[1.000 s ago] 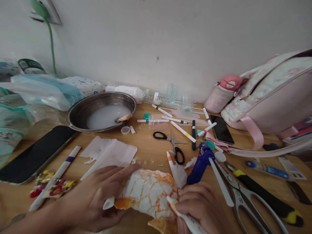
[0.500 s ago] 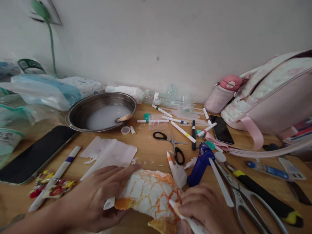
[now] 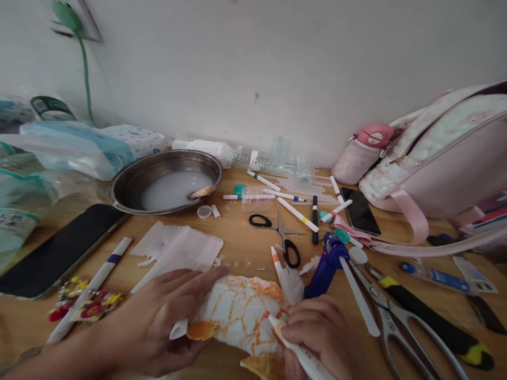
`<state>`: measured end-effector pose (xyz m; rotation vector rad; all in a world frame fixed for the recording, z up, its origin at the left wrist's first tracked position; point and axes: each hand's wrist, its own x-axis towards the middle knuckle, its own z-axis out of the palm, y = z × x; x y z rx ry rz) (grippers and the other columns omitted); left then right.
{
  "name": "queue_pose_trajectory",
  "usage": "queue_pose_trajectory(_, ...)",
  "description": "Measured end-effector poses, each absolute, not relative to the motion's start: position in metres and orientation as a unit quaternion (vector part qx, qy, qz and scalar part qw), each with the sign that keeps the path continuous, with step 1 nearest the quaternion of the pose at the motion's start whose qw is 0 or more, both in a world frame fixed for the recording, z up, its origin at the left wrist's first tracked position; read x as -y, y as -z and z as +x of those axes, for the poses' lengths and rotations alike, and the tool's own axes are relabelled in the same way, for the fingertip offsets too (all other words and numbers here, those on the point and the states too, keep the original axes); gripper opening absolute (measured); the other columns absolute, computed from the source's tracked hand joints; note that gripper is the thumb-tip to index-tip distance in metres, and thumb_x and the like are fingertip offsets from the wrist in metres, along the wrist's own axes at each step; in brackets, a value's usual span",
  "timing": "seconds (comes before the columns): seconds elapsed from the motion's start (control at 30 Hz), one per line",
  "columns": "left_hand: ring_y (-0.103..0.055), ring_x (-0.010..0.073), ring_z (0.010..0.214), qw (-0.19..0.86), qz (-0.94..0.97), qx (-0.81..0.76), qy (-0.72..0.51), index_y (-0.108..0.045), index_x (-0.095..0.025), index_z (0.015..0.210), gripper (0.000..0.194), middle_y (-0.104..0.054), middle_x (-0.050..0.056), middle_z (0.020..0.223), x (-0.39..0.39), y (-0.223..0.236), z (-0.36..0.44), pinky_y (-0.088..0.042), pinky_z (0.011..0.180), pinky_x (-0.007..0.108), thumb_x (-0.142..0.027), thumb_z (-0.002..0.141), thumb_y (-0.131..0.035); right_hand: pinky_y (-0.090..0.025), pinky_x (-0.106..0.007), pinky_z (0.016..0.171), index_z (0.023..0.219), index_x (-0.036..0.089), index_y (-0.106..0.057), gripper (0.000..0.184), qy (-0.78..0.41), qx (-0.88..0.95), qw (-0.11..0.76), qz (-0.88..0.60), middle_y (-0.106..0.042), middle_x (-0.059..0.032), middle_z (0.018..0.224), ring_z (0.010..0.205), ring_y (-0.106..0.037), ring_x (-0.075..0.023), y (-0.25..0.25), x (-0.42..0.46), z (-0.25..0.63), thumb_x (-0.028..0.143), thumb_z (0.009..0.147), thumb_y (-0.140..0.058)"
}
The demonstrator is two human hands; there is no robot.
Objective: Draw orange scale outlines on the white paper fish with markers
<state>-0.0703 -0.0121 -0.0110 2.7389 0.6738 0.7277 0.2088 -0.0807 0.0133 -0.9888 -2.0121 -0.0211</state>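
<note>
A white paper-covered shape (image 3: 233, 311) with orange crackle lines and orange flaps sits low in the head view. My left hand (image 3: 166, 316) is closed on its left side, thumb below and fingers on top. A white tube end (image 3: 179, 329) pokes out beside those fingers. My right hand (image 3: 320, 332) grips a white marker (image 3: 299, 356), its tip touching the orange-lined surface. Just beyond the shape lie an orange-banded marker (image 3: 276, 258) and crumpled white tissue (image 3: 292, 285). A blue glue gun (image 3: 325, 269) with a white glue stick stands near my right hand.
Black-handled scissors (image 3: 281, 232) and several markers lie mid-table. A metal basin (image 3: 166, 208) of cloudy liquid stands back left, a black phone (image 3: 59, 250) left. Large metal scissors (image 3: 384, 311) and a black-yellow cutter (image 3: 431, 316) lie right, below a pink bag (image 3: 443, 174) and bottle (image 3: 360, 153).
The marker in my right hand has shifted slightly left and up across the shape, its tip nearer the middle. My left hand has hardly moved.
</note>
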Motion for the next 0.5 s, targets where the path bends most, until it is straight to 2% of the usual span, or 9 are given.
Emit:
queue_pose_trajectory(0.07,-0.075,0.0277,0.104,0.123,0.932,-0.231,-0.252,-0.045,-0.020,0.135,0.055,-0.065,0.017,0.140,0.013,0.015,-0.074,-0.063,0.083,0.038,-0.023,0.082,-0.059,-0.060,-0.029,0.058,0.097,0.021,-0.058,0.016,0.009,0.821,0.425,-0.380,-0.075,0.0041,0.070,0.061,-0.075,-0.0155,-0.014,0.080,0.210,0.009,0.087,-0.058)
queue_pose_trajectory(0.17,-0.076,0.0272,0.101,0.111,0.938,-0.200,-0.261,-0.051,-0.022,0.122,0.043,-0.065,0.017,0.140,0.013,0.017,-0.076,-0.063,0.083,0.037,-0.022,0.080,-0.064,-0.058,-0.029,0.060,0.097,0.021,-0.059,0.009,0.012,0.823,0.422,-0.380,-0.075,0.0039,0.071,0.065,-0.075,-0.0148,-0.013,0.082,0.206,0.014,0.091,-0.057)
queue_pose_trajectory(0.2,-0.077,0.0271,0.101,0.115,0.936,-0.200,-0.264,-0.051,-0.023,0.119,0.042,-0.064,0.016,0.141,0.012,0.017,-0.076,-0.063,0.083,0.037,-0.022,0.080,-0.064,-0.057,-0.029,0.061,0.095,0.021,-0.059,0.006,0.012,0.814,0.430,-0.389,-0.075,0.0041,0.070,0.065,-0.075,-0.0144,-0.013,0.084,0.201,0.017,0.094,-0.055)
queue_pose_trajectory(0.3,-0.076,0.0270,0.102,0.133,0.932,-0.218,-0.259,-0.049,-0.024,0.124,0.044,-0.062,0.016,0.144,0.011,0.017,-0.075,-0.063,0.085,0.041,-0.020,0.082,-0.060,-0.052,-0.034,0.069,0.085,0.023,-0.057,0.015,0.006,0.737,0.481,-0.475,-0.070,0.0038,0.066,0.066,-0.072,-0.0155,-0.010,0.093,0.186,0.021,0.097,-0.049)
queue_pose_trajectory(0.4,-0.076,0.0258,0.100,0.123,0.938,-0.205,-0.250,-0.048,-0.023,0.121,0.041,-0.064,0.018,0.141,0.010,0.015,-0.074,-0.064,0.081,0.039,-0.021,0.082,-0.061,-0.050,-0.035,0.071,0.084,0.023,-0.057,0.012,-0.005,0.721,0.487,-0.493,-0.070,0.0040,0.067,0.068,-0.070,-0.0163,-0.010,0.097,0.182,0.019,0.093,-0.051)
queue_pose_trajectory(0.5,-0.076,0.0243,0.100,0.124,0.934,-0.205,-0.265,-0.049,-0.025,0.111,0.033,-0.062,0.015,0.144,0.010,0.011,-0.072,-0.064,0.082,0.037,-0.020,0.081,-0.062,-0.053,-0.032,0.068,0.090,0.022,-0.059,0.010,0.000,0.785,0.449,-0.426,-0.072,0.0050,0.070,0.068,-0.073,-0.0149,-0.013,0.091,0.192,0.013,0.084,-0.058)
